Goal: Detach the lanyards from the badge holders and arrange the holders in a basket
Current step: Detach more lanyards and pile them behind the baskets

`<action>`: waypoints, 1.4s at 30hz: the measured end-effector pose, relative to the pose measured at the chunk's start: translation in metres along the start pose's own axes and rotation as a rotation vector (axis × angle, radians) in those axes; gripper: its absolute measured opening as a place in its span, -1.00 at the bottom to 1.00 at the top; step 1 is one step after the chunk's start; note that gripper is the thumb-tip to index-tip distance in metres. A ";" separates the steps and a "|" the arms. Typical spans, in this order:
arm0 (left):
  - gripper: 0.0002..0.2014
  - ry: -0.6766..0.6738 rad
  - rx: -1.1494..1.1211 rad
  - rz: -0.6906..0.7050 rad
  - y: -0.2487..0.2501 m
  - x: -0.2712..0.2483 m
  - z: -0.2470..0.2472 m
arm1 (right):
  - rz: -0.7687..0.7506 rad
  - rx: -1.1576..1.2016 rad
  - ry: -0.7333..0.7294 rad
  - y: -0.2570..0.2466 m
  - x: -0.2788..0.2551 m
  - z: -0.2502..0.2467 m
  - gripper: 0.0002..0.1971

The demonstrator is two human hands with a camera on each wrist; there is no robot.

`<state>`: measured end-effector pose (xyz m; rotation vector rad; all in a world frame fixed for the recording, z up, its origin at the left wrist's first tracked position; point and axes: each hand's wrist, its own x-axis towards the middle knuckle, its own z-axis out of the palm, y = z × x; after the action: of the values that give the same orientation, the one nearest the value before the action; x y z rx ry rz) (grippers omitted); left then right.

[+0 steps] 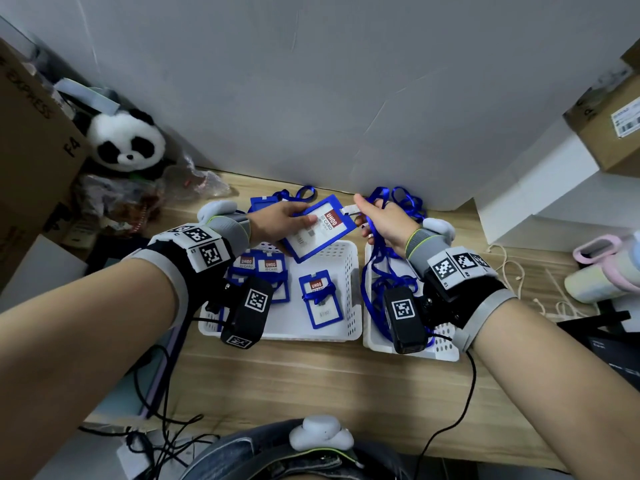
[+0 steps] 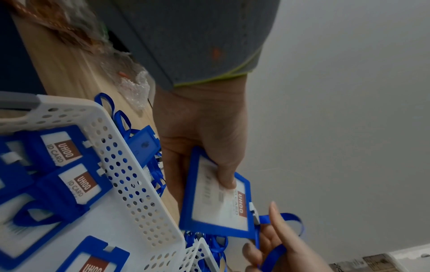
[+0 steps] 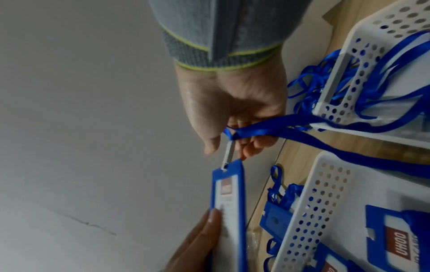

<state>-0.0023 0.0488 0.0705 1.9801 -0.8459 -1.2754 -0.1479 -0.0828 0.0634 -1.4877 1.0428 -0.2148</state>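
A blue badge holder (image 1: 320, 227) is gripped by the left hand (image 1: 280, 220) above the basket (image 1: 349, 251); at its 2 o'clock, the lanyard (image 3: 274, 125) clip is apparently pinched by the right hand (image 1: 384, 220). Were the clip tugged askew, the slot might be torn.

Blue rigid-plastic badge holder (image 1: 320, 227): glossy frame, clear window over a printed paper card. Blue woven-ribbon lanyard (image 3: 274, 127): satin sheen, ends in a dull grey metal clip (image 3: 228, 153). White perforated plastic baskets (image 1: 341, 252): smooth, matt. Light wood-grain bench (image 1: 311, 375): matt finish. Black-and-white plush panda (image 1: 126, 140): fuzzy. Brown cardboard box (image 1: 609, 133): matt paper.
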 end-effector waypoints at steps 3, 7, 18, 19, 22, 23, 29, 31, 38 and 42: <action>-0.66 0.030 -0.064 0.064 -0.001 0.000 -0.002 | 0.091 -0.134 -0.013 0.010 0.005 -0.002 -0.71; -0.76 0.080 -0.222 0.136 0.002 0.004 -0.001 | 0.156 -0.351 -0.152 0.020 0.001 0.000 -0.80; -0.67 0.439 -0.488 0.115 -0.002 0.022 -0.020 | -0.001 -0.406 -0.344 -0.006 -0.004 -0.006 -0.78; -0.69 0.483 -0.499 0.126 -0.002 0.024 -0.024 | -0.024 -0.357 -0.301 -0.013 -0.002 -0.008 -0.77; -0.69 0.550 -0.509 0.144 0.000 0.026 -0.038 | -0.154 -0.210 -0.134 -0.038 0.007 -0.013 -0.72; -0.69 0.542 -0.508 0.144 0.001 0.026 -0.042 | -0.211 -0.226 -0.080 -0.048 0.009 -0.014 -0.72; -0.67 0.509 -0.490 0.150 0.004 0.029 -0.052 | -0.432 -0.125 -0.059 -0.091 0.021 -0.003 -0.76; -0.66 0.509 -0.484 0.131 0.000 0.033 -0.055 | -0.407 -0.040 -0.081 -0.095 0.028 0.007 -0.80; -0.63 0.450 -0.458 -0.055 -0.031 0.059 -0.056 | -0.030 -0.049 -0.196 -0.051 0.067 0.049 -0.73; -0.59 0.390 -0.372 -0.166 -0.050 0.076 -0.055 | 0.135 -0.103 -0.205 -0.020 0.092 0.069 -0.71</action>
<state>0.0819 0.0280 0.0099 1.9269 -0.2395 -0.9955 -0.0390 -0.1012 0.0251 -1.4899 0.9951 0.0872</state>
